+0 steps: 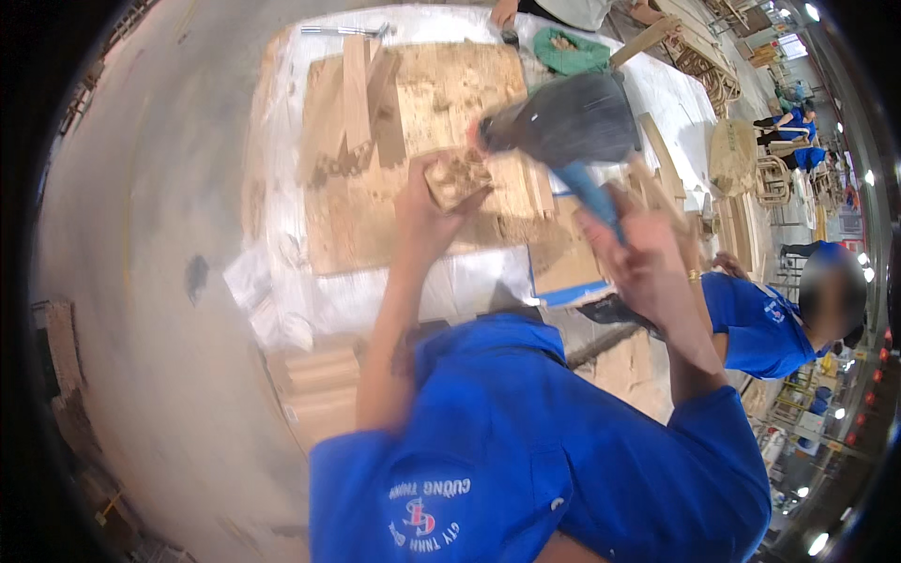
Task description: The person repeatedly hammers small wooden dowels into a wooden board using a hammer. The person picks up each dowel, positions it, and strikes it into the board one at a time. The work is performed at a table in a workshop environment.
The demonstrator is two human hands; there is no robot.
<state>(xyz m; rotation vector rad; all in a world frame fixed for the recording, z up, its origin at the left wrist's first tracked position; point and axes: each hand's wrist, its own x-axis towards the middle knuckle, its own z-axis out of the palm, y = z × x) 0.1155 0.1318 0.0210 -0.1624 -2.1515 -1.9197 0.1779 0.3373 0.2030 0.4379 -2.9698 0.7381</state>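
Note:
My left hand (432, 211) is wrapped round a bundle or block of light wood (458, 178), its rough top end facing up, above a worn plywood board (432, 94). My right hand (638, 244) grips the blue handle of a mallet (577, 122) with a large black head. Motion blurs the mallet. It is raised to the right of the wood, its head's left end overlapping the space just beyond the wood in this view; whether they touch I cannot tell.
Wooden strips (357, 94) lie on the board's far left. Beyond them is a shiny metal tool (343, 31). A green bag (568, 50) sits at the far side of the white-covered table (286, 169). A co-worker in blue (765, 324) is close on my right; another person's hand (504, 11) shows at the far edge.

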